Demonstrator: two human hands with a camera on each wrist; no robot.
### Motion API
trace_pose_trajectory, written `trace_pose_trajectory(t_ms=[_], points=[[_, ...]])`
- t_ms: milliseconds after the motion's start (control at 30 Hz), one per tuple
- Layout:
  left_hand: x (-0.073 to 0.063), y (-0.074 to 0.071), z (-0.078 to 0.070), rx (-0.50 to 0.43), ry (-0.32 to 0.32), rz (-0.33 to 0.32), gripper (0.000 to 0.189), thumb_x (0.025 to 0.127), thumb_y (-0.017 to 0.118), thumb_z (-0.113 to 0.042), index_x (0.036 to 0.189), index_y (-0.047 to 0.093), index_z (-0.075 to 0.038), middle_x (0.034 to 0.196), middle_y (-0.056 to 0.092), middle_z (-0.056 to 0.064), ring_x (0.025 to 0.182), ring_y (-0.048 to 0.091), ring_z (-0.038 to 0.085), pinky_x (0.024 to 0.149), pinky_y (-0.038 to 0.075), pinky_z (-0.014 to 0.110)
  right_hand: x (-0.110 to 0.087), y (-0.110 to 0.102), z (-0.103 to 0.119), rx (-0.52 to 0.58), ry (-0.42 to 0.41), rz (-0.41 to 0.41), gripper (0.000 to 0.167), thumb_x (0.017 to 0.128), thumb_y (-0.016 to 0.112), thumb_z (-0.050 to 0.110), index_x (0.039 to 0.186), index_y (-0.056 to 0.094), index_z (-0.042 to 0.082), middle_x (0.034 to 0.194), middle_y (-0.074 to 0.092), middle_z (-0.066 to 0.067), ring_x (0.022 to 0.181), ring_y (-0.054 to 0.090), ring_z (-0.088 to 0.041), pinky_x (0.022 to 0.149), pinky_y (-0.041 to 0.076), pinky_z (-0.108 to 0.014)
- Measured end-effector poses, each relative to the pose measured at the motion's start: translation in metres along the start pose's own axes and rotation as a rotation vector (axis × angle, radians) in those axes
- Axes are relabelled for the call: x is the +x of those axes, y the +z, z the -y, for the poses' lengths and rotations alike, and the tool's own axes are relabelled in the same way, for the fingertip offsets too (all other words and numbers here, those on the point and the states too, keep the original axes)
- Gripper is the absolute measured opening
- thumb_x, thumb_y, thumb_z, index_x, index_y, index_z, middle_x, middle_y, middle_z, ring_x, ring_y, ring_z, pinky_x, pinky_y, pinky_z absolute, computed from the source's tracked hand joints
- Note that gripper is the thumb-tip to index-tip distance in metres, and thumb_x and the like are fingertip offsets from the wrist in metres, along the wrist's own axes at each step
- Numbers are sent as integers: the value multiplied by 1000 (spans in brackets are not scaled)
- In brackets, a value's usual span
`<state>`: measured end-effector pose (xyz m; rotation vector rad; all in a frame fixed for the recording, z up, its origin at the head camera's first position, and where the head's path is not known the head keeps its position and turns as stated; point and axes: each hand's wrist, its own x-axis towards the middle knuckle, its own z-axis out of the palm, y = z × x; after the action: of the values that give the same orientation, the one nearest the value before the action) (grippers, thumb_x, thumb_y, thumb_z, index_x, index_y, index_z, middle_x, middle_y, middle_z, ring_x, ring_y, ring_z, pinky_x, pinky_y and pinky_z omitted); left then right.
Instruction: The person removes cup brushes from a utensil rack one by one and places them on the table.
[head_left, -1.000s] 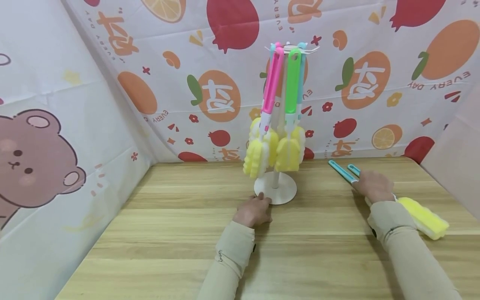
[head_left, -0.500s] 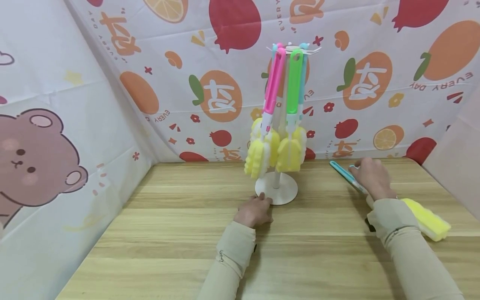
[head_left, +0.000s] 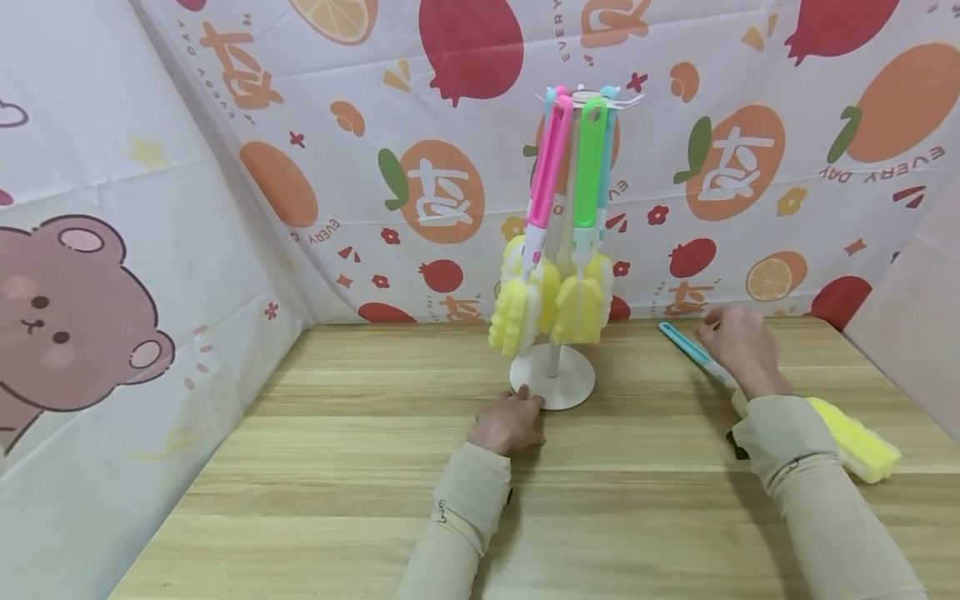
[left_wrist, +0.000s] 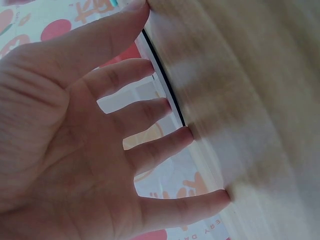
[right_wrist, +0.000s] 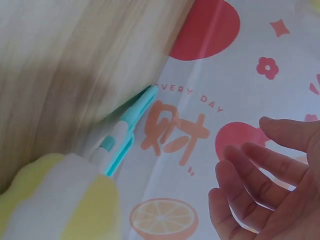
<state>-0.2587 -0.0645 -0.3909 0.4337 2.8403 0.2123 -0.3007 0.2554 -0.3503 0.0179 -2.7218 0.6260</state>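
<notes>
In the head view my left hand (head_left: 507, 422) rests at the front of the white round base (head_left: 552, 392) of a brush stand. Its fingers are spread, with the tips on the table and at the base's edge. Pink, green and light blue sponge bottle brushes (head_left: 591, 167) hang from the stand, yellow sponges down. At the right, my right hand (head_left: 744, 350) is over two teal-handled bottle brushes lying on the table. One teal handle (head_left: 690, 348) shows; a yellow and white sponge head (head_left: 855, 437) sticks out behind the sleeve. The right wrist view shows loosely bent fingers (right_wrist: 280, 165), apart from the teal handles (right_wrist: 137, 110).
The wooden table (head_left: 360, 483) meets a fruit-printed cloth (head_left: 337, 250) at the back. A white cloth with a printed bear (head_left: 82, 325) hangs on the left, and a pale cloth (head_left: 922, 283) on the right.
My right hand has moved a little farther back along the teal handles, and the second handle's end is now hidden behind it. The left hand stays at the base.
</notes>
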Motion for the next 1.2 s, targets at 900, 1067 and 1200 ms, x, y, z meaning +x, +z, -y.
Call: trace_pose_trajectory(t_ms=[900, 1067, 1200], points=[[0, -4, 0, -11, 3, -8, 48, 92, 77, -28, 136, 62, -15, 155, 45, 12, 134, 48, 35, 87, 51, 64, 4, -27, 44, 189, -54, -67, 32, 99, 66, 21, 110, 72, -9, 105, 70, -28, 93, 62, -40, 68, 43, -40], [0, -5, 0, -16, -1, -14, 48, 92, 77, -28, 135, 62, -15, 155, 45, 11, 134, 48, 34, 86, 52, 64, 4, -31, 52, 207, -65, -68, 30, 100, 66, 20, 109, 73, -8, 103, 71, -27, 90, 63, -38, 64, 44, -36], [-2, -2, 0, -4, 1, -4, 49, 92, 77, -29, 136, 62, -15, 155, 45, 11, 134, 48, 33, 85, 52, 63, 3, -32, 55, 221, -69, -59, 28, 99, 66, 17, 109, 72, -9, 101, 71, -27, 85, 62, -35, 57, 45, -30]])
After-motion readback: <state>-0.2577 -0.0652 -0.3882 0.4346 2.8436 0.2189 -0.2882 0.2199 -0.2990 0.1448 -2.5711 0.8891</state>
